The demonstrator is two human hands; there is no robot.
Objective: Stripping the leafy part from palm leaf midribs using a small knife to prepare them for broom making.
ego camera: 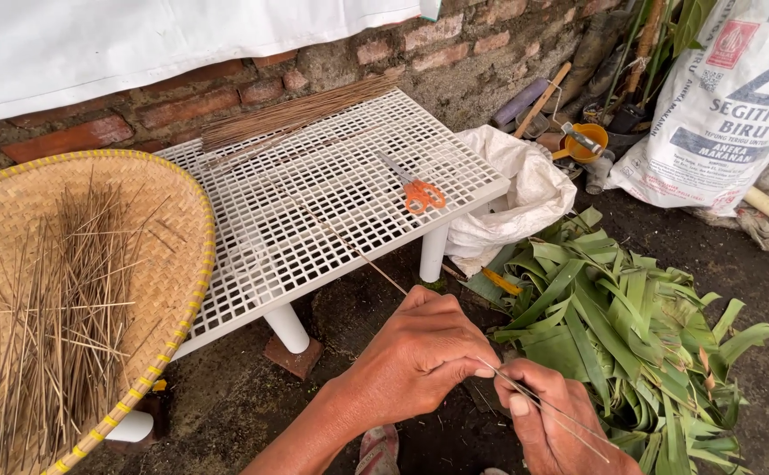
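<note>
Both hands are working in the lower centre: the left hand (419, 361) is pinching a thin leaf rib (375, 264) and the right hand (556, 422) is gripping its near end (beside green leaves (630, 334)). Pulling unevenly is risking snapping this brittle rib, I think.

From the head camera I am seeing only my own two hands and part of one forearm. The left hand (415, 356) is showing at about six o'clock in the view, with its bare forearm running off toward seven o'clock; no sleeve, watch or band is showing on it. The right hand (553, 420) is sitting at about five o'clock, cut off by the bottom edge, also bare, no glove or ring showing, its thumbnail short and pale.
</note>
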